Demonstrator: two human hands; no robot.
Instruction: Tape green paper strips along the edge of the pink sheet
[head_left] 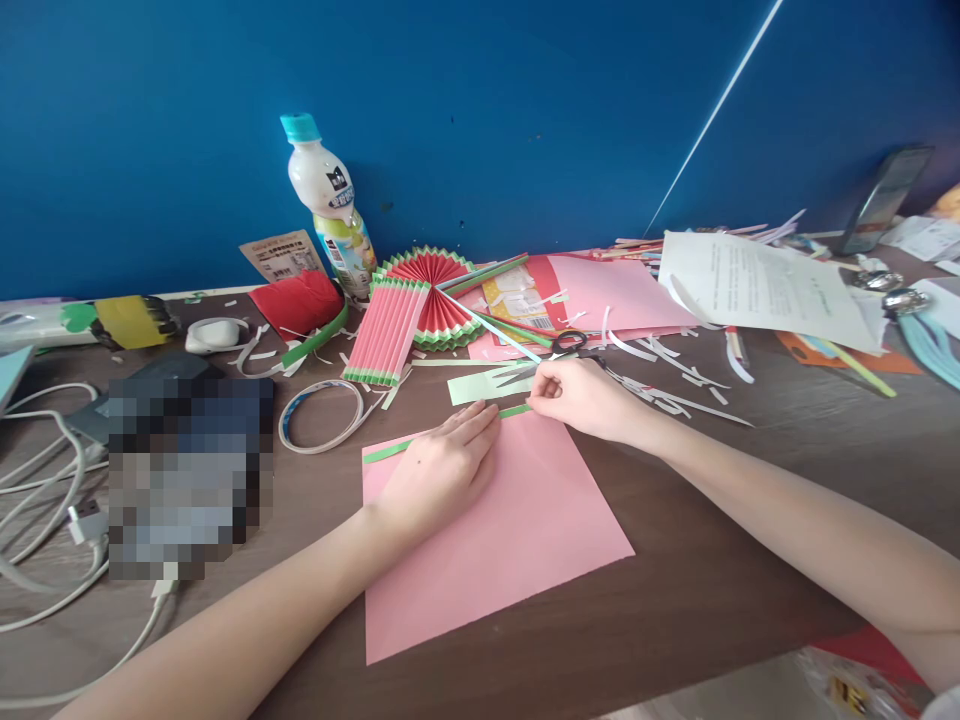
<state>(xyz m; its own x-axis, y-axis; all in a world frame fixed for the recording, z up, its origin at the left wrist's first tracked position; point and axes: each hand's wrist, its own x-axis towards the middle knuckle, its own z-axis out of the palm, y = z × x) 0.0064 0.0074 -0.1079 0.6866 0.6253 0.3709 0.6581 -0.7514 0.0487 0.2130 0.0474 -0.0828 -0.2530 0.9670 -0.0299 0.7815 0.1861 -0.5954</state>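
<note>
"Where's the work now?"

"On the large pink paper sheet (pixel 517 530), flat on the dark brown wood-look desk (pixel 697 600). A narrow green paper strip (pixel 514 411) lies along its far edge, its left end by the far left corner and its middle hidden under the left hand (pixel 442 460)."

"What are the fingers doing?"

"The left ones are stretched out nearly flat, close together, pressing the strip and sheet down and gripping nothing. On the right hand (pixel 566 398), thumb and forefinger are drawn together at the strip's right end. They look to be pinching it, though the contact itself is hidden."

"So, I'd call that lining up and pressing the strip. How is it done well?"

"Keep the left palm's weight even, so the sheet can't swivel. Hold the right end lightly taut, level with the paper's edge, then press outward from the middle; thin paper would probably buckle if pushed in from both ends."

"Is there glue on it?"

"I can't tell. If there is, set the line before pressing hard, as lifting it could tear the pink."

"Anything in the way?"

"The black-handled scissors (pixel 570 341) lie just beyond the right hand, blades over a pale green paper piece (pixel 471 389). I'd mind those. The white-rimmed tape roll (pixel 322 447) is off to the left, apart from the sheet."
</note>
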